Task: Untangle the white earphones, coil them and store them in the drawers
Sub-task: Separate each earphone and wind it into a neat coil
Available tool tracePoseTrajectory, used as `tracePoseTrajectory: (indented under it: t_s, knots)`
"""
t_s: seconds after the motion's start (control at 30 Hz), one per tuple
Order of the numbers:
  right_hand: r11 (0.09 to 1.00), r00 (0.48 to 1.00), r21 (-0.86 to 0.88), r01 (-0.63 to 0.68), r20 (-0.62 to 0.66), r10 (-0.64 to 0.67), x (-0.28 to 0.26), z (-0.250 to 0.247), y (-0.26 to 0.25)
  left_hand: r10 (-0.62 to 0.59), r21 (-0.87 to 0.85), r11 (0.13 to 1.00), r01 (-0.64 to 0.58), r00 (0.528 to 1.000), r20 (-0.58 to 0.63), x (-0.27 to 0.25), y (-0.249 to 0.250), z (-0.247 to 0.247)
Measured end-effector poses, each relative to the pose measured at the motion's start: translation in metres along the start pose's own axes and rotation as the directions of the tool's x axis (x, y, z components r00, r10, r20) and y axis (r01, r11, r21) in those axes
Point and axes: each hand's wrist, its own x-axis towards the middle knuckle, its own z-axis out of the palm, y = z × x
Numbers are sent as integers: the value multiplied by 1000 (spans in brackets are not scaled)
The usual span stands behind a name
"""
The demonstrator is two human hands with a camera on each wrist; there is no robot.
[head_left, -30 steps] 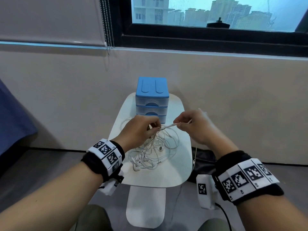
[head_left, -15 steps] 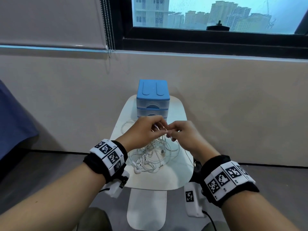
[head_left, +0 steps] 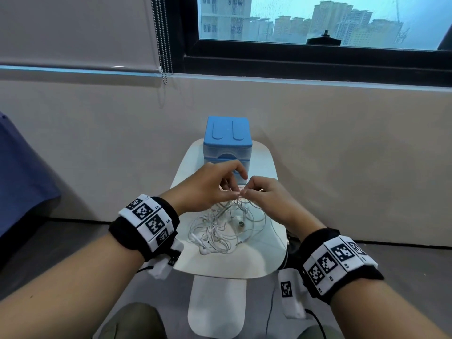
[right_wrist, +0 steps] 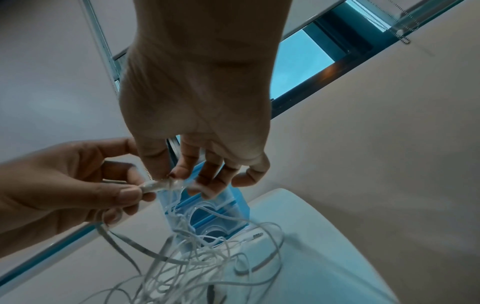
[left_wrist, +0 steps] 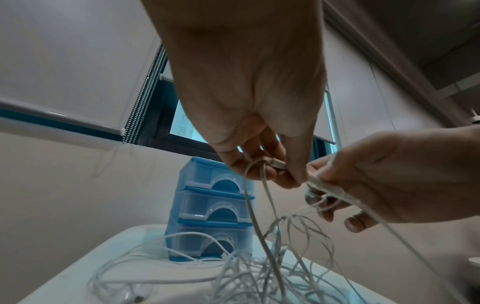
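A tangle of white earphones (head_left: 225, 228) lies on the small white table (head_left: 244, 263), with strands rising to both hands. My left hand (head_left: 215, 184) pinches a white cable piece (left_wrist: 279, 164) between thumb and fingers. My right hand (head_left: 264, 194) pinches the same bundle of cable (right_wrist: 161, 185) right beside it, fingertips nearly touching. Loose loops (left_wrist: 259, 267) hang below the hands in the left wrist view. The blue three-drawer unit (head_left: 227, 145) stands at the table's far end, all its drawers (left_wrist: 215, 205) closed.
The beige wall and a dark-framed window (head_left: 318, 33) rise behind the table. A blind's bead chain (head_left: 162, 45) hangs at left. Something blue (head_left: 22, 179) sits at far left. A dark bag (head_left: 291, 243) lies on the floor right of the table.
My right hand moved left from a stretched cable to meet the left hand. Both hands now pinch the cable close together over the tangle.
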Motion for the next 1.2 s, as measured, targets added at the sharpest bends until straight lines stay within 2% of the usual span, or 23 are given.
tracePoseTrajectory:
  t_s: [0.17, 0.3, 0.4, 0.47, 0.57, 0.6, 0.63, 0.67, 0.73, 0.8, 0.83, 0.9, 1.0, 1.07, 1.1, 1.13, 1.2]
  knots:
    - [992, 1000, -129, -9, 4, 10, -3, -10, 11, -55, 2, 998, 56, 987, -152, -5, -13, -12]
    - [991, 991, -54, 122, -52, -124, -6, -9, 1, -26, -29, 999, 22, 990, -135, -4, -9, -11]
    - [976, 982, -133, 172, -60, -181, 0, -1, -9, 29, -38, 999, -36, 984, -175, -2, -1, -7]
    - [984, 990, -142, 112, -75, -123, 4, 2, -9, 28, -81, 995, -57, 946, -323, -1, 4, -6]
    - [985, 1000, -172, 5, -25, -10, 2, 1, 0, -140, -352, 932, -81, 818, -558, 0, 5, -10]
    - [981, 1000, -190, -24, 8, 26, 1, 1, 3, -201, -433, 896, -95, 782, -589, 0, 3, -11]
    - [978, 999, -204, -41, 22, 46, -1, 2, 1, -249, -499, 860, -102, 771, -586, -1, 2, -10]
    - [975, 999, -215, -46, 11, 50, -3, 2, -4, -284, -560, 823, -94, 786, -549, -3, -1, -8]
    - [965, 999, -259, -22, -45, 11, -6, 0, -23, -300, -638, 769, -33, 863, -406, -5, -5, 0]
    - [968, 990, -245, 54, -112, -84, -9, -4, -50, -259, -656, 754, 42, 936, -238, -6, -8, 12]
    - [975, 980, -187, 122, -134, -149, -11, -5, -65, -236, -658, 750, 70, 957, -168, -6, -7, 18]
    - [969, 962, -115, 220, -138, -234, -10, -7, -90, -202, -661, 743, 101, 976, -77, -4, -1, 28]
    - [931, 935, -196, 307, -122, -334, -5, -8, -110, -176, -670, 737, 89, 982, -63, 3, 13, 37]
    - [876, 885, -264, 403, -133, -447, -4, -11, -118, -173, -614, 785, 83, 981, -90, 8, 17, 41]
    - [821, 829, -335, 462, -166, -534, -5, -14, -123, -172, -565, 820, 94, 981, -87, 9, 16, 43]
    - [761, 754, -405, 507, -220, -619, -6, -19, -127, -174, -520, 847, 112, 982, -73, 9, 13, 44]
    - [650, 566, -533, 542, -340, -751, -10, -31, -132, -194, -454, 876, 162, 981, -24, 5, 3, 45]
